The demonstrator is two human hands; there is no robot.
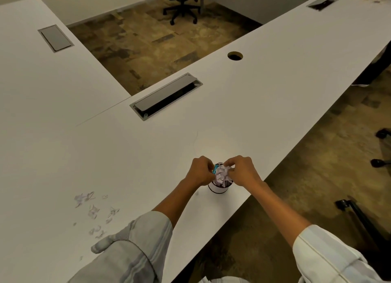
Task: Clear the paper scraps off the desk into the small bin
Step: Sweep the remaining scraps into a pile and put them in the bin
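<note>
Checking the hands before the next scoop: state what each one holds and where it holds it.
Both the left hand and the right hand pinch the wad of paper scraps at its sides, over the small bin.

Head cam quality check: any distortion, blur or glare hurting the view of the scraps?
Head view: wide-angle bends the desk edges; dim, warm, even light with no hard glare; loose scraps soft and low-contrast against the white top; the pile between both hands over the bin reads clearer.
</note>
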